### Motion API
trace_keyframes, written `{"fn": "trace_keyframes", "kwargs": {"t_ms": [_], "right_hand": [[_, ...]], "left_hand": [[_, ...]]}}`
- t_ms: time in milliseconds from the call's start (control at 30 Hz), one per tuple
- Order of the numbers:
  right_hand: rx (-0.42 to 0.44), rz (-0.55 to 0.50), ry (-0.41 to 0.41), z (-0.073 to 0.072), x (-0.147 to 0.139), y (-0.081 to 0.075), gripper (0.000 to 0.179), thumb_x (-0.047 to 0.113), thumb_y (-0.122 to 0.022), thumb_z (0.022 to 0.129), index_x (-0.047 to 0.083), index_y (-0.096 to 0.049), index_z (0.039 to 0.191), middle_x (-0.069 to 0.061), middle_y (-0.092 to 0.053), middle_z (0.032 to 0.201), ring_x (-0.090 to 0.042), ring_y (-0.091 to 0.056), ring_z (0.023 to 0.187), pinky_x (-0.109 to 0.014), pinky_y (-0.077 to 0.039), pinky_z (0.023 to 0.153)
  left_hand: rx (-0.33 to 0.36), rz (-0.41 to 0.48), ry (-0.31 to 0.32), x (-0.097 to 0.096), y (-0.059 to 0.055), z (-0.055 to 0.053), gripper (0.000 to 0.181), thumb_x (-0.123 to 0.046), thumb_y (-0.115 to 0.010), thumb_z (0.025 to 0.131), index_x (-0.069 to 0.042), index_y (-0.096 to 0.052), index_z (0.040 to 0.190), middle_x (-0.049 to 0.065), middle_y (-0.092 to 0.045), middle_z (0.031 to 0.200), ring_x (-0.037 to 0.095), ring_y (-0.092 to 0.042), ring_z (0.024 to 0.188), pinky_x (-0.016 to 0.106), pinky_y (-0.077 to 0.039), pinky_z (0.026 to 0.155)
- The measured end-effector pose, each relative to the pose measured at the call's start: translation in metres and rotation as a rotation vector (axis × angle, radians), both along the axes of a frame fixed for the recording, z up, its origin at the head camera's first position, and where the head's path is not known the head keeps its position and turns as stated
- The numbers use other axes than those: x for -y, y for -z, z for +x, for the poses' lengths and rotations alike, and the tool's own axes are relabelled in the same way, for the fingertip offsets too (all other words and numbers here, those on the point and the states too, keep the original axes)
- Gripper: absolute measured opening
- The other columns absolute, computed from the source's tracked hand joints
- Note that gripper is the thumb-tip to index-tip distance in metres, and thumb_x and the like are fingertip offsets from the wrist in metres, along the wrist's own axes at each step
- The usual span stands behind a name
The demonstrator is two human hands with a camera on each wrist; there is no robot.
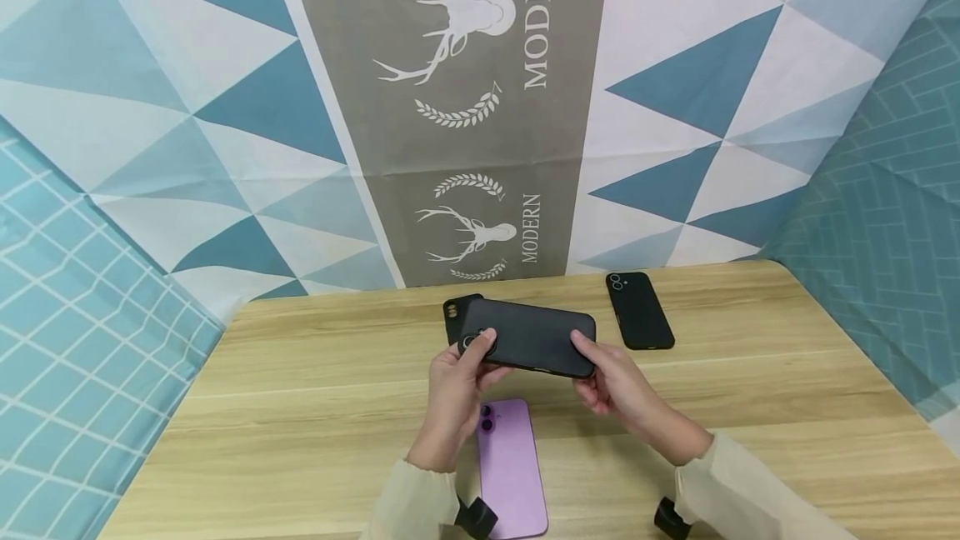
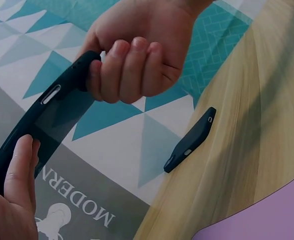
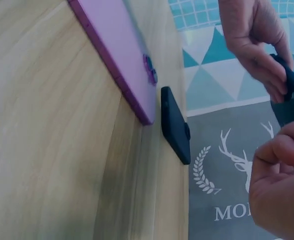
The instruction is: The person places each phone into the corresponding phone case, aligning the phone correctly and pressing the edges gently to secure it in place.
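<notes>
Both hands hold a black phone case [image 1: 536, 336] level above the table, its back with the camera ring facing up. At its left end, my left hand [image 1: 453, 394] pinches it with the thumb by the camera ring. My right hand [image 1: 618, 382] grips the opposite end, thumb on top and fingers curled beneath. In the left wrist view, a cutout shows along the short edge of the case [image 2: 49, 97]. A purple phone [image 1: 513, 473] lies back up on the table below, beside my left forearm.
A second black phone case [image 1: 453, 317] lies on the wooden table [image 1: 300, 407], partly hidden behind the held one. Another black case [image 1: 641, 311] lies at the back right. A patterned cloth wall [image 1: 480, 148] rises behind the table edge, with tiled-print sheets at both sides.
</notes>
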State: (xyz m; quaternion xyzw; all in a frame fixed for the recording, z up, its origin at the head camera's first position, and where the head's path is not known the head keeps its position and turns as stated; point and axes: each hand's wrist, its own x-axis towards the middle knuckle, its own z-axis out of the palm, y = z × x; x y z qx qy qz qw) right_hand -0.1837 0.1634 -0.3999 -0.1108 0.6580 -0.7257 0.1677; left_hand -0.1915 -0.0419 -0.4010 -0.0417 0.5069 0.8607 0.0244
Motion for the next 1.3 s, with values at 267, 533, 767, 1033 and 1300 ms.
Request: {"fn": "trace_keyframes", "kwargs": {"t_ms": [267, 533, 767, 1033, 1300], "right_hand": [[0.041, -0.119, 0.063, 0.0, 0.001, 0.001, 0.058, 0.038, -0.029, 0.103, 0.015, -0.055, 0.055, 0.007, -0.043, 0.042, -0.006, -0.036, 0.038, -0.021, -0.026, 0.038], [0.042, -0.15, 0.075, 0.0, 0.004, 0.005, 0.059, 0.035, -0.028, 0.103, 0.015, -0.053, 0.053, 0.008, -0.044, 0.043, -0.007, -0.036, 0.04, -0.026, -0.017, 0.04], [0.031, -0.161, 0.008, 0.001, 0.006, 0.006, 0.049, 0.033, -0.033, 0.102, 0.015, -0.056, 0.063, 0.009, -0.048, 0.047, -0.005, -0.042, 0.042, -0.017, -0.03, 0.041], [0.068, -0.152, -0.062, 0.001, 0.0, 0.005, 0.052, 0.042, -0.025, 0.102, 0.017, -0.056, 0.069, 0.009, -0.057, 0.053, -0.003, -0.05, 0.046, -0.015, -0.039, 0.044], [0.117, -0.158, 0.008, -0.006, -0.004, 0.003, 0.038, 0.042, -0.03, 0.101, 0.018, -0.054, 0.086, 0.01, -0.057, 0.058, -0.004, -0.05, 0.045, -0.016, -0.037, 0.043]], "left_hand": [[0.024, 0.047, 0.086, -0.004, 0.001, -0.001, 0.021, -0.013, -0.062, 0.09, 0.002, -0.058, 0.104, 0.002, -0.071, 0.08, 0.012, -0.07, 0.073, 0.024, -0.058, 0.072], [0.011, -0.022, 0.256, -0.016, 0.004, 0.001, 0.029, -0.016, -0.062, 0.09, 0.011, -0.06, 0.102, 0.004, -0.072, 0.078, 0.014, -0.071, 0.078, 0.028, -0.057, 0.079], [0.0, 0.007, 0.173, -0.02, 0.003, 0.001, 0.022, -0.009, -0.056, 0.092, 0.012, -0.057, 0.099, 0.003, -0.071, 0.079, 0.013, -0.071, 0.076, 0.024, -0.057, 0.075], [0.065, 0.002, 0.13, -0.014, 0.002, 0.001, 0.017, -0.006, -0.053, 0.092, -0.004, -0.058, 0.075, 0.001, -0.069, 0.067, 0.008, -0.068, 0.059, 0.018, -0.057, 0.061], [0.079, -0.079, 0.169, -0.011, 0.001, 0.003, 0.022, -0.008, -0.053, 0.089, -0.009, -0.061, 0.068, -0.003, -0.067, 0.062, 0.004, -0.062, 0.05, 0.015, -0.053, 0.052]]}}
